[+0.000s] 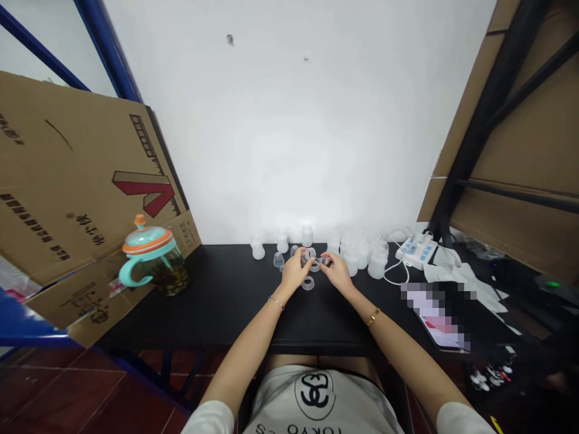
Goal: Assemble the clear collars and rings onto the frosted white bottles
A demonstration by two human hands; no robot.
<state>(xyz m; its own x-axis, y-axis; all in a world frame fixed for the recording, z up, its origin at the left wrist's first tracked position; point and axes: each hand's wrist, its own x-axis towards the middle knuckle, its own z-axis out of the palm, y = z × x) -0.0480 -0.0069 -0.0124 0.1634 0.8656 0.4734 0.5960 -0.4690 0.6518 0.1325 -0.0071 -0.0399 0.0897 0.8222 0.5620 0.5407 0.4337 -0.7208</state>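
Pinching a clear ring (310, 254) from both sides, the left hand (294, 271) and right hand (337, 271) meet over a black table (217, 307), their fingers curled inward rather than spread. The left fingertips (303, 253) rest on the ring's near side, and the right fingertips (322, 261) close in from the other. A second clear ring (315, 266) sits just below them, partly hidden, and a third clear ring (307, 283) lies flat just in front of the hands. A small clear cup (278, 260) stands just left of them.

Behind, at least seven frosted bottle-shaped pieces (333, 242) line the wall; overlap hides the exact count. To the right sit one white power strip (416, 250) with blue switches and a white cable (395, 277). To the left stands one teal-and-orange lidded jug (154, 256) against a flattened cardboard carton (58, 181), whose dark print is too small to read. The person's white T-shirt (316, 398) shows "TOKYO" upside down beneath a round logo.
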